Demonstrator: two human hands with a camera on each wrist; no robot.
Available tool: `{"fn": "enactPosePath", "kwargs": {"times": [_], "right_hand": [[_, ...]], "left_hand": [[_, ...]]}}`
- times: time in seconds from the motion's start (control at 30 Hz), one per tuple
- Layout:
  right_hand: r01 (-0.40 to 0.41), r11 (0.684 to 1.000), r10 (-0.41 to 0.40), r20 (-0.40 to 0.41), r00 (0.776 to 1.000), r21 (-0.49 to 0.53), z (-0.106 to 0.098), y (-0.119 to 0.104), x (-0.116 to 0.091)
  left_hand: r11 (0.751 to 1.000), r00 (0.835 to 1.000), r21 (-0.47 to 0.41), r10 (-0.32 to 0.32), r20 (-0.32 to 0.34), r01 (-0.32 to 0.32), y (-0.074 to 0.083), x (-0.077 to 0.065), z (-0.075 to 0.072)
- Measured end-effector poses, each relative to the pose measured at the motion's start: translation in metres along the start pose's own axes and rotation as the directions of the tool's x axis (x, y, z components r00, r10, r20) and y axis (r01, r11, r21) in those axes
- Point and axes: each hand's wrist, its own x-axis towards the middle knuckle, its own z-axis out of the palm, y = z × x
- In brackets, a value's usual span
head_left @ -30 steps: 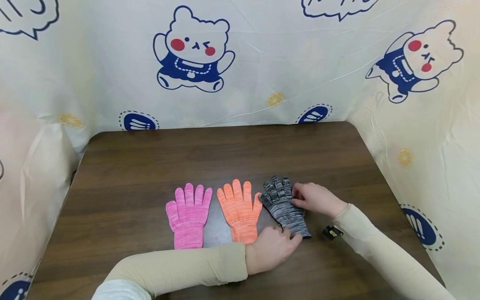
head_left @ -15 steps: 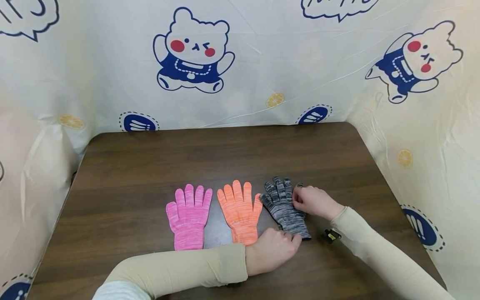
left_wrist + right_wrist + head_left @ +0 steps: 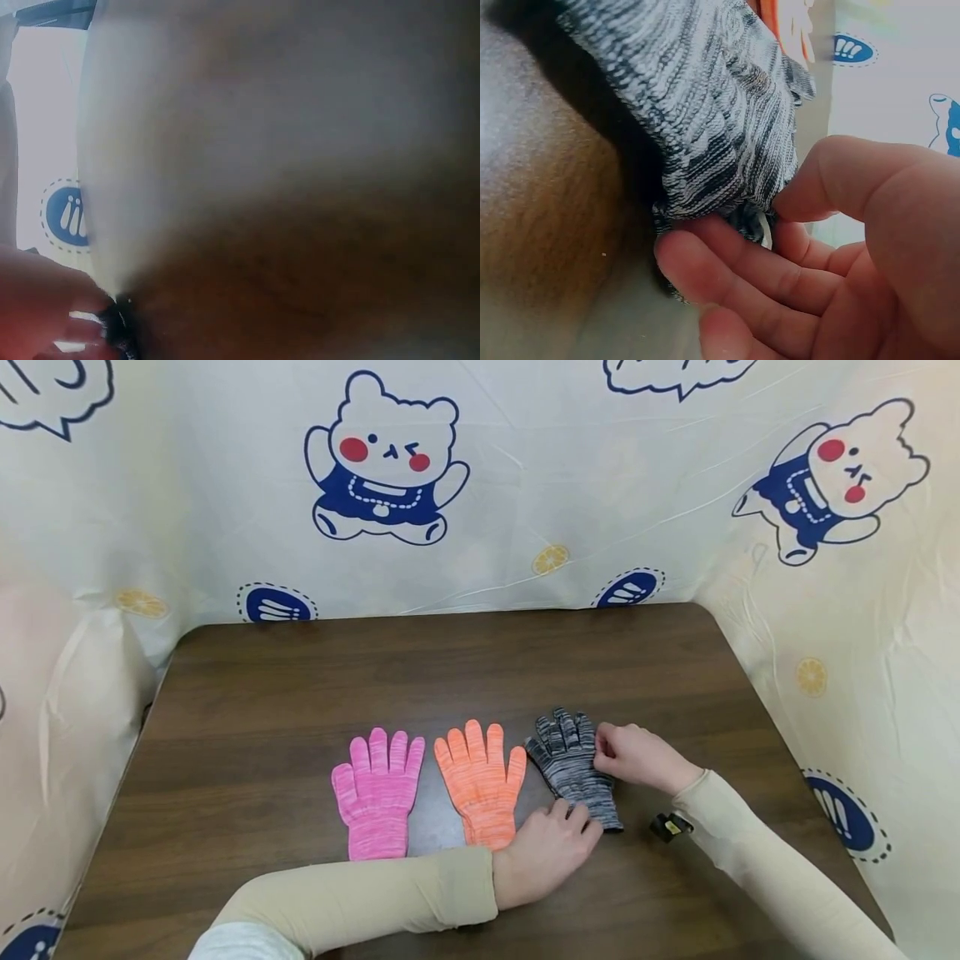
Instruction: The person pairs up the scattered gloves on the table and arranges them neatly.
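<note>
A grey-and-black knit glove (image 3: 573, 772) lies palm-down to the right of two others, its fingers toward the back. My right hand (image 3: 641, 756) pinches its right side between thumb and fingers. In the right wrist view, the fingertips (image 3: 686, 262) are under the bunched knit, with the thumb on the far side. My left hand (image 3: 547, 852) holds the cuff end, fingers bent down over its left edge. An orange glove (image 3: 483, 777) and a pink glove (image 3: 378, 797) lie flat to the left; the left sleeve covers the pink cuff's lower end.
The gloves lie on a dark wooden table (image 3: 300, 693). A pale curtain (image 3: 510, 468) printed with bears rises behind it and along both sides. A small black device (image 3: 670, 827) sits by the right wrist. The left wrist view is mostly blurred.
The grey-and-black glove has shifted slightly right and toward the back, away from the orange glove's thumb side, with both hands moving along. The pink and orange gloves stay put.
</note>
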Motion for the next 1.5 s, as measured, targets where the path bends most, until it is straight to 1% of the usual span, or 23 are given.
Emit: {"fn": "enactPosePath", "kwargs": {"times": [0.1,0.17,0.37,0.5,0.57,0.7,0.8,1.03,1.17,1.27,1.4,1.5], "right_hand": [[-0.006,1.000,0.006,-0.002,1.000,0.008,0.001,0.002,0.000],[-0.013,1.000,0.013,-0.009,1.000,0.006,0.000,0.003,-0.001],[-0.028,1.000,0.028,-0.016,0.999,0.003,-0.005,0.004,-0.004],[-0.020,1.000,0.020,-0.049,0.999,0.008,-0.008,0.005,-0.004],[-0.003,1.000,0.004,-0.068,0.998,0.014,-0.006,0.003,0.000],[0.043,0.999,-0.040,-0.099,0.994,0.021,-0.001,-0.001,0.010],[0.037,0.999,-0.035,-0.110,0.993,0.021,0.000,-0.002,0.011],[0.007,1.000,-0.006,-0.074,0.997,0.020,0.001,0.001,0.006],[-0.003,1.000,0.004,-0.078,0.997,0.009,0.001,0.001,0.004],[-0.014,1.000,0.014,-0.071,0.997,0.011,0.002,0.002,0.003],[-0.027,1.000,0.028,-0.064,0.998,0.010,0.003,0.004,0.000],[-0.029,1.000,0.030,-0.067,0.997,0.005,0.004,0.005,-0.001]], "left_hand": [[1.000,1.000,0.019,-0.017,0.020,0.017,0.000,0.000,0.000],[0.999,0.999,0.026,-0.025,0.022,0.024,-0.001,0.002,0.000],[0.998,0.999,0.035,-0.048,-0.011,0.048,-0.004,0.008,-0.003],[0.998,0.998,0.020,-0.056,-0.018,0.056,-0.006,0.011,-0.005],[0.998,0.998,0.020,-0.066,0.001,0.066,-0.008,0.009,-0.005],[0.992,0.993,0.051,-0.114,0.030,0.112,-0.012,0.002,-0.001],[0.989,0.991,0.076,-0.129,0.035,0.126,-0.014,0.002,0.000],[0.994,0.993,0.033,-0.104,0.064,0.102,-0.013,0.004,0.001],[0.996,0.995,0.040,-0.084,0.045,0.082,-0.013,0.008,0.001],[0.996,0.996,0.042,-0.074,0.048,0.072,-0.012,0.009,0.000],[0.998,0.997,0.013,-0.055,0.062,0.055,-0.010,0.012,0.000],[1.000,0.998,0.000,-0.026,0.054,0.026,-0.008,0.015,0.001]]}}
